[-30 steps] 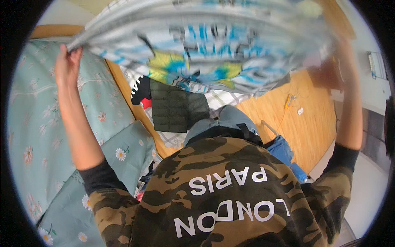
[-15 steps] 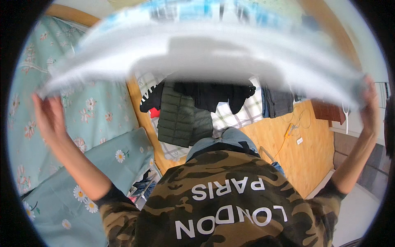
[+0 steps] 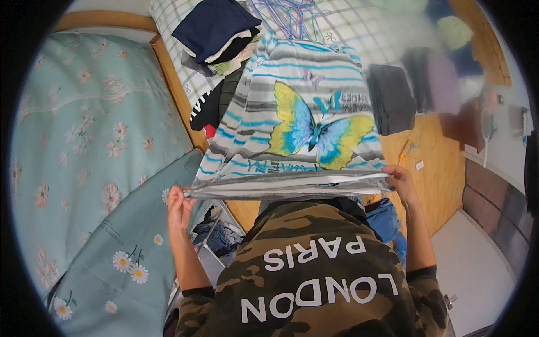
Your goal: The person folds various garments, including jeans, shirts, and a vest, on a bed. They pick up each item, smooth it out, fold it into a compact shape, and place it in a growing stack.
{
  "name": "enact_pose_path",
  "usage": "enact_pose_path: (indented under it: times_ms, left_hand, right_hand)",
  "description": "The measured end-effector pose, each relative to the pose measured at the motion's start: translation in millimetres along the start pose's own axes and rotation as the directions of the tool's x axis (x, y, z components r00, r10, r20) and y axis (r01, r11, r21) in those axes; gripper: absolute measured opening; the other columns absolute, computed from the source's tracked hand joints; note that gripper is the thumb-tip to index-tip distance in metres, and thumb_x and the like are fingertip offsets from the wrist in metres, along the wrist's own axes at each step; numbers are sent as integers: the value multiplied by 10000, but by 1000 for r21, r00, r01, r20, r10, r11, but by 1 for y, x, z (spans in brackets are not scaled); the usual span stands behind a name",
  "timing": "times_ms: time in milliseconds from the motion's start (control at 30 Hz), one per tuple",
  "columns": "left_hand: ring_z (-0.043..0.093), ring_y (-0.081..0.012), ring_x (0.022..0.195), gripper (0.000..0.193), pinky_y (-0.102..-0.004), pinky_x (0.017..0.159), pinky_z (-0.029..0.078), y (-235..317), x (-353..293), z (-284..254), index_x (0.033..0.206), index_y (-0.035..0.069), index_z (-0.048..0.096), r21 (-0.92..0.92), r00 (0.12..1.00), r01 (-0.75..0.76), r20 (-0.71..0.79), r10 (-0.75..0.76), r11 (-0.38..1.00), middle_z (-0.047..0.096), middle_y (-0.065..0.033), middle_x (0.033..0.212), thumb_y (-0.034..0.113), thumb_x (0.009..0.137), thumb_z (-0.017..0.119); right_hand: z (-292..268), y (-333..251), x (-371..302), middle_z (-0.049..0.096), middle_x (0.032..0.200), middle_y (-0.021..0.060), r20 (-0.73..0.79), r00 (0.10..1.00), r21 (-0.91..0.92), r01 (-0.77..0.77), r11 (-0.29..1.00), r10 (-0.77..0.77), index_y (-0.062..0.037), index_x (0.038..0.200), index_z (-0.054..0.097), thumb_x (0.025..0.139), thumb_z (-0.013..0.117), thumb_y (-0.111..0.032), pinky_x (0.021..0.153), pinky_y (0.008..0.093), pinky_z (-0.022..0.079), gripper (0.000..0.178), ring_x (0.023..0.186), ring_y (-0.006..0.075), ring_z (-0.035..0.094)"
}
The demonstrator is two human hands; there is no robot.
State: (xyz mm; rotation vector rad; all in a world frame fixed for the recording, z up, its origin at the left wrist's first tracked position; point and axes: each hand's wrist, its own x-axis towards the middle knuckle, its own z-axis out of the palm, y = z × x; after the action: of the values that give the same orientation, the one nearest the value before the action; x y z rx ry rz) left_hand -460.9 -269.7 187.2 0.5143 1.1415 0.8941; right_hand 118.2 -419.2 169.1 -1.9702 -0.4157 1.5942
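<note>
- Landmark: the bed (image 3: 345, 22), covered in a checked sheet.
- Subject item: a striped shirt with a butterfly print (image 3: 314, 135), spread print up over the bed's near side, collar toward the far side, hem drawn out past the near edge.
- Grip: left hand (image 3: 180, 209) pinches the hem's left corner; right hand (image 3: 401, 184) pinches the right corner. Both closed on cloth.
- Adjacent: hangers (image 3: 289, 17) on the bed, beyond the collar; a pile of folded clothes (image 3: 216, 28) on the bed's left part; dark folded garment (image 3: 391, 98) at its right.
- Step in hand, as judged: laying the shirt out flat and straightening it.
- Next move, as judged, calls for even tension on both corners, then lowering the hem onto the bed.
- Reservation: the bed's far right is hazy; items there cannot be identified with confidence.
</note>
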Motion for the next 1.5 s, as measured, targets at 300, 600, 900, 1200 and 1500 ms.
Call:
enact_pose_path:
  times_ms: [300, 600, 900, 1200, 1500]
  left_hand:
    - [587, -185, 856, 100, -327, 792, 485, 0, 248, 118, 920, 60, 489, 0, 996, 16, 87, -16, 1000, 587, -128, 1008, 145, 874, 516]
    - [408, -322, 1152, 670, -369, 983, 297, -108, 408, 170, 1270, -17, 334, 762, 963, -128, -58, 263, 635, 402, -204, 1255, 246, 753, 671]
    - [462, -309, 1037, 769, -370, 847, 410, -196, 332, 104, 1271, -33, 325, 788, 827, 184, -447, 341, 588, 401, -203, 1212, 313, 704, 713]
    - [545, -249, 892, 415, -363, 730, 480, -197, 356, 142, 1096, -8, 480, -109, 706, 229, -666, -242, 967, 561, -104, 992, 156, 769, 676]
    - [569, -186, 838, 224, -291, 744, 461, -189, 313, 185, 1008, -12, 539, 78, 653, 33, -757, 38, 996, 579, -79, 956, 77, 814, 607]
  right_hand:
    - [-55, -52, 210, 573, 816, 21, -132, 986, 82, 113, 990, -101, -41, 982, 579, 762, 547, -43, 673, 225, 439, 222, 742, 109, 548]
    - [-29, -45, 390, 587, 990, 98, -333, 931, -111, 121, 986, -152, -4, 1093, 535, 720, 672, -113, 706, 286, 453, 412, 844, 151, 558]
    - [80, 135, 352, 250, 1355, 154, -242, 703, 544, -473, 693, 669, -107, 1350, 184, 637, 757, -359, 841, 649, 281, 949, 1212, 351, 270]
    - [86, 151, 370, 443, 978, 45, 78, 653, 883, -396, 251, 753, -153, 1009, 489, 748, 685, -323, 811, 494, 390, 368, 988, 222, 431]
    - [84, 100, 354, 503, 916, 68, -303, 846, 817, -6, 576, 439, -38, 981, 480, 718, 535, -32, 681, 345, 458, 269, 812, 205, 524]
